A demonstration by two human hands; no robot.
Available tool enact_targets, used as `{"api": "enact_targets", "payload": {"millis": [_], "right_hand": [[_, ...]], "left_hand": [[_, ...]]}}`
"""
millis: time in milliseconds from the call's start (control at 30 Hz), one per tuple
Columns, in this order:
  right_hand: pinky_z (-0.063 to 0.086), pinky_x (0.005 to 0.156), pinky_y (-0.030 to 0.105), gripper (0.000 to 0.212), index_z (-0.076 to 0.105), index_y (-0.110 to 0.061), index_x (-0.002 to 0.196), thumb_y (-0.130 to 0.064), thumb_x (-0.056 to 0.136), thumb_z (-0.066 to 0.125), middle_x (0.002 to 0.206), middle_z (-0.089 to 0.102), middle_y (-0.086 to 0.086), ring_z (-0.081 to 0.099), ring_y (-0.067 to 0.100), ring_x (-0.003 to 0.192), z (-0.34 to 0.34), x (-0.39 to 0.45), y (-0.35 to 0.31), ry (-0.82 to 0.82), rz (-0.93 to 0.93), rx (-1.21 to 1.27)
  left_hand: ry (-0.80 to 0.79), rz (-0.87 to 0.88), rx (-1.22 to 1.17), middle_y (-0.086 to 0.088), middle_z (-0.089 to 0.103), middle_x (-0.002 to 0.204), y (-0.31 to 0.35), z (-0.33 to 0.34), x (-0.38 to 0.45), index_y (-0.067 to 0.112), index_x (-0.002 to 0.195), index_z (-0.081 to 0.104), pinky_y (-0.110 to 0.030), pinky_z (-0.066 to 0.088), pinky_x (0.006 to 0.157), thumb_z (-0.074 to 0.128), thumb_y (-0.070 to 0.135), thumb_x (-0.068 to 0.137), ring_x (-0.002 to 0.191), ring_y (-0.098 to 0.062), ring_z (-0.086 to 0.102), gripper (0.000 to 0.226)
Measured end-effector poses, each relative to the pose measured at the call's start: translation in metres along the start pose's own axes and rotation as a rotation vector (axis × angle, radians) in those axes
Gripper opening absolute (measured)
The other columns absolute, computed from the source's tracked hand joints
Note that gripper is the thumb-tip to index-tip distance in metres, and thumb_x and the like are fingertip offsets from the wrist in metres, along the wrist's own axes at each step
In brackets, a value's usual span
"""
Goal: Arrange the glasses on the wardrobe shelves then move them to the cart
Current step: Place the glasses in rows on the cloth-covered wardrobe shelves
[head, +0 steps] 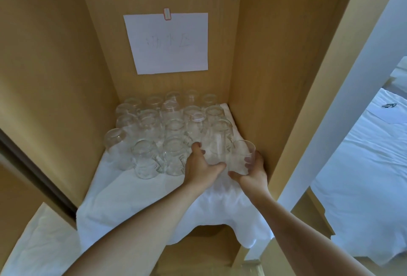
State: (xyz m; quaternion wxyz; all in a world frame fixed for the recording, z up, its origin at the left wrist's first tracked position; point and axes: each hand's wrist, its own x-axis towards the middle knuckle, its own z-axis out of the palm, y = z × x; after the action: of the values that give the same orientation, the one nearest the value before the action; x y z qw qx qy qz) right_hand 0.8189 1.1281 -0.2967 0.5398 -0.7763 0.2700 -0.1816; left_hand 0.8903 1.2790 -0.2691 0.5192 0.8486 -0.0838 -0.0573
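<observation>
Fingers of the left hand (pixel 201 166) curl round a tall clear tumbler (pixel 217 151); the right hand (pixel 251 171) grips another clear glass (pixel 241 157), frame centre.

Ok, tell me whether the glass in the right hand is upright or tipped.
Tipped: the glass leans, open rim up and rightward, gripped by the right hand.

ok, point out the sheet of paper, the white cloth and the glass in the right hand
sheet of paper (pixel 167 43): head view, middle of the page.
white cloth (pixel 132 196): head view, bare front part on the shelf.
glass in the right hand (pixel 241 154): head view, side wall of the glass.
</observation>
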Motion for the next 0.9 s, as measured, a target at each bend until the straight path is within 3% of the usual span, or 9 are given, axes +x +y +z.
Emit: {"api": "enact_targets", "payload": {"millis": [100, 167, 267, 500, 733, 900], "right_hand": [[0.053, 0.091, 0.037, 0.095, 0.036, -0.026, 0.144, -0.026, 0.068, 0.093, 0.12, 0.056, -0.005, 0.058, 0.021, 0.112, 0.004, 0.003, 0.004, -0.013, 0.048, 0.029], [0.052, 0.094, 0.038, 0.097, 0.035, -0.025, 0.146, -0.026, 0.069, 0.093, 0.125, 0.056, -0.003, 0.056, 0.021, 0.115, 0.006, 0.003, 0.005, -0.029, 0.057, 0.041], [0.051, 0.092, 0.034, 0.093, 0.038, -0.024, 0.145, -0.025, 0.07, 0.092, 0.125, 0.056, -0.004, 0.056, 0.02, 0.115, 0.005, 0.003, 0.006, -0.022, 0.064, 0.06], [0.052, 0.096, 0.04, 0.085, 0.043, -0.024, 0.139, -0.026, 0.07, 0.092, 0.124, 0.056, -0.004, 0.056, 0.02, 0.114, 0.003, 0.006, 0.005, -0.02, 0.082, 0.084], [0.046, 0.088, 0.032, 0.087, 0.041, -0.022, 0.14, -0.04, 0.071, 0.091, 0.126, 0.056, -0.004, 0.056, 0.02, 0.115, 0.0, 0.005, 0.009, -0.054, 0.098, 0.084], [0.047, 0.095, 0.034, 0.089, 0.037, -0.025, 0.145, -0.047, 0.074, 0.087, 0.132, 0.053, -0.003, 0.054, 0.02, 0.121, -0.003, 0.005, 0.012, -0.104, 0.122, 0.103]], "left_hand": [[0.035, 0.034, 0.109, 0.001, 0.045, 0.127, 0.021, -0.014, 0.005, 0.033, 0.143, 0.029, -0.037, 0.05, 0.088, 0.073, 0.057, 0.057, 0.12, -0.023, 0.047, 0.099], [0.02, 0.031, 0.271, -0.002, 0.036, 0.133, 0.031, -0.024, 0.012, 0.031, 0.145, 0.033, -0.034, 0.042, 0.082, 0.078, 0.052, 0.061, 0.126, -0.027, 0.037, 0.098], [-0.022, 0.014, 0.536, -0.003, 0.029, 0.13, 0.043, -0.041, 0.021, 0.023, 0.138, 0.046, -0.035, 0.042, 0.074, 0.085, 0.043, 0.062, 0.124, -0.033, 0.037, 0.087], [-0.158, 0.185, 0.894, -0.005, 0.054, 0.118, 0.063, -0.057, 0.029, 0.013, 0.125, 0.041, -0.038, 0.041, 0.069, 0.089, 0.028, 0.064, 0.115, -0.033, 0.046, 0.078], [-0.209, 0.312, 1.207, -0.014, 0.043, 0.132, 0.073, -0.042, 0.04, 0.015, 0.136, 0.049, -0.05, 0.041, 0.095, 0.071, 0.004, 0.074, 0.123, -0.037, 0.044, 0.067], [-0.249, 0.357, 1.26, -0.014, 0.033, 0.138, 0.067, -0.033, 0.049, 0.019, 0.133, 0.059, -0.05, 0.039, 0.098, 0.066, 0.001, 0.078, 0.128, -0.039, 0.034, 0.058]]}}
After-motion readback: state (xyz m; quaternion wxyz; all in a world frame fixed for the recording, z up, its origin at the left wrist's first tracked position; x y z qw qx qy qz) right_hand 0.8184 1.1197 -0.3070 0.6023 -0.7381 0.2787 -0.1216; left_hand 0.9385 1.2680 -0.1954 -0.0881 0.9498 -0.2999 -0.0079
